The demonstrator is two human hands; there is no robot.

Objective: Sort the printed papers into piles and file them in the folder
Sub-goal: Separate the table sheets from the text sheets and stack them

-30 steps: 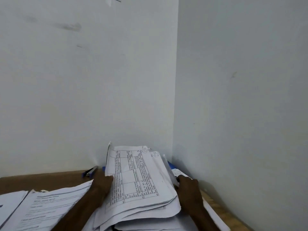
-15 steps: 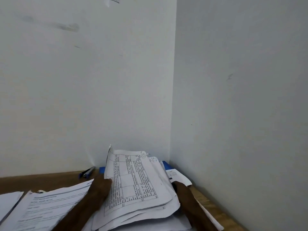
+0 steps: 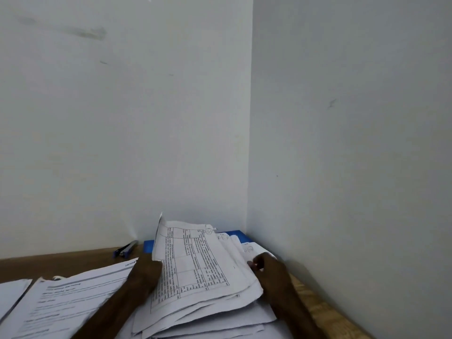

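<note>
A loose stack of printed papers (image 3: 195, 272) with a table printed on the top sheet lies tilted in the desk corner. My left hand (image 3: 146, 272) grips its left edge, where the top sheet curls upward. At the right edge my right hand (image 3: 269, 270) holds the stack, fingers curled onto the sheets. A blue folder (image 3: 234, 235) shows only as a strip behind the stack, against the wall. More printed sheets (image 3: 73, 299) lie in a pile to the left, under my left forearm.
A blue pen (image 3: 125, 249) lies on the wooden desk (image 3: 61, 263) by the back wall. White walls meet in a corner close behind and to the right of the stack. Another white sheet (image 3: 12, 292) lies at the far left edge.
The view has tipped slightly. My right hand has slid up along the stack's right edge, fingers now on the sheets. My left hand keeps its grip on the left edge.
</note>
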